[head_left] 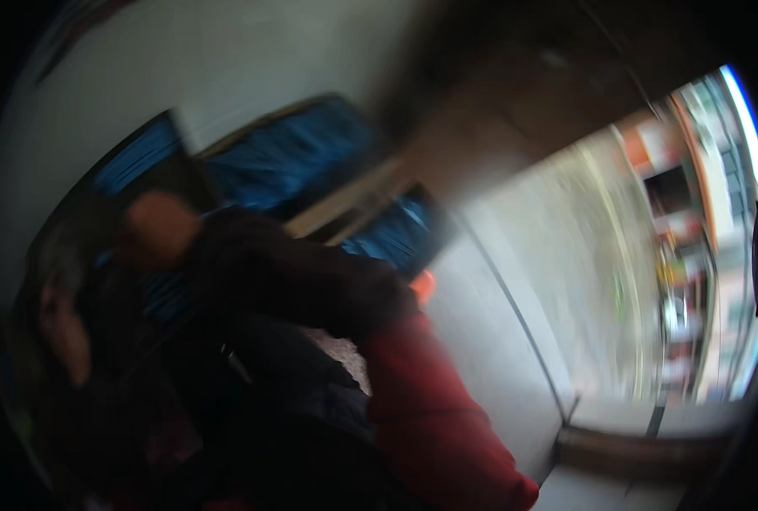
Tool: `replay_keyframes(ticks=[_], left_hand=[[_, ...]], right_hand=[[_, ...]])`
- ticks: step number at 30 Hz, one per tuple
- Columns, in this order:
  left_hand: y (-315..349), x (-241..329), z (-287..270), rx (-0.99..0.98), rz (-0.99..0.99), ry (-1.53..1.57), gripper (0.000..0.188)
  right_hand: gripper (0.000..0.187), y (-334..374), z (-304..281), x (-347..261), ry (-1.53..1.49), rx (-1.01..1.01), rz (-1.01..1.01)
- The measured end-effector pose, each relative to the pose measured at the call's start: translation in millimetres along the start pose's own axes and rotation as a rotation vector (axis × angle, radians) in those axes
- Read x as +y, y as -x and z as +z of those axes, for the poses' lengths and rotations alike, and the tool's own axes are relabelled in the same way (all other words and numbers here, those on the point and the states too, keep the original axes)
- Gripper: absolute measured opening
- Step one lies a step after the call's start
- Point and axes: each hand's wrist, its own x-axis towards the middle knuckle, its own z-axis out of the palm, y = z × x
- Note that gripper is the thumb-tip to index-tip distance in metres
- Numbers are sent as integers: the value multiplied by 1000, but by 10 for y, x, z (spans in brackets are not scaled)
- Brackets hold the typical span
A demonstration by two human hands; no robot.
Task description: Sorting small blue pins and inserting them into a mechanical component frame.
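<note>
My right arm, in a red and dark sleeve (426,400), reaches across to the left. At its end my right hand (162,230) is a smeared shape among dark and blue surfaces, its fingers not distinguishable. Lower at the far left is my left hand (66,332), dim and blurred, and what it touches cannot be made out. Beyond the right hand lies a box-like holder with crinkled blue sheeting (289,157). Another patch of blue sheeting (392,234) sits nearer, past a pale wooden strip (345,203). Blue material (140,153) also shows just above the right hand.
A small orange object (422,287) shows beside the right sleeve. Pale floor (490,341) with a dark seam spreads to the right. Past it is an opening onto a bright paved area (575,255) with blurred, colourful shopfronts (677,247). A brown surface (498,111) fills the upper middle.
</note>
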Motion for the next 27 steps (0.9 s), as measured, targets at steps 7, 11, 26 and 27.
replay_keyframes(ticks=[7,11,26,27], left_hand=[[77,279,246,69,212,223,18],[155,599,281,13,100,432,13],[119,716,191,-152,122,622,11],[127,707,192,-152,117,623,11]], right_hand=[[11,-190,-157,-250,-69,6,-239],[11,-330,-111,-403,-71,-32,-179],[3,-554,-214,-495,-42,-273,-233],[3,-531,-198,-504,-78,-246,-213]])
